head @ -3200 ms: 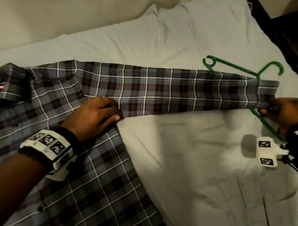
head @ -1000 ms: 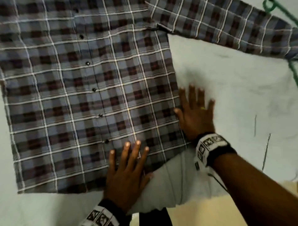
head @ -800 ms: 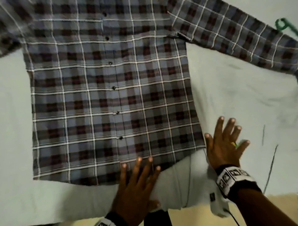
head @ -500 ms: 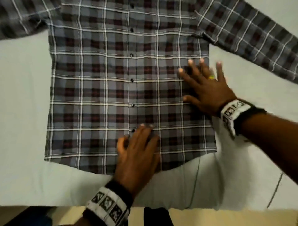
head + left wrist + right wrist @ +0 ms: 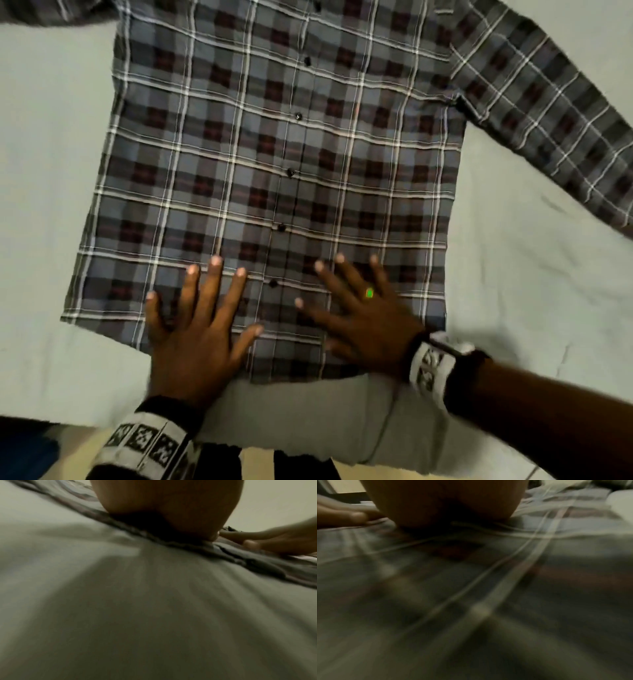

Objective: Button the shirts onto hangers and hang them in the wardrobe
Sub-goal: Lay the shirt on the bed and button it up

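A grey, blue and maroon plaid shirt (image 5: pixel 274 154) lies flat and buttoned on the pale bed sheet (image 5: pixel 44 171), its dark buttons running down the middle. My left hand (image 5: pixel 202 322) presses flat on the hem left of the button line, fingers spread. On the right side of the hem my right hand (image 5: pixel 356 308) lies flat too, a green-stoned ring on one finger. The left wrist view shows my left palm (image 5: pixel 168 504) on the shirt's edge (image 5: pixel 240 558). In the right wrist view my right palm (image 5: pixel 445 500) rests on the plaid (image 5: pixel 505 581). No hanger is in view.
The shirt's sleeve (image 5: pixel 555 126) stretches away toward the upper right over the sheet. The bed's near edge (image 5: pixel 308 442) runs along the bottom, with the floor (image 5: pixel 445 474) beyond it. Bare sheet lies on both sides of the shirt.
Both hands have slid over the shirt front; the right one has come down from the upper right side to the hem beside the left. The green hangers have left the view.
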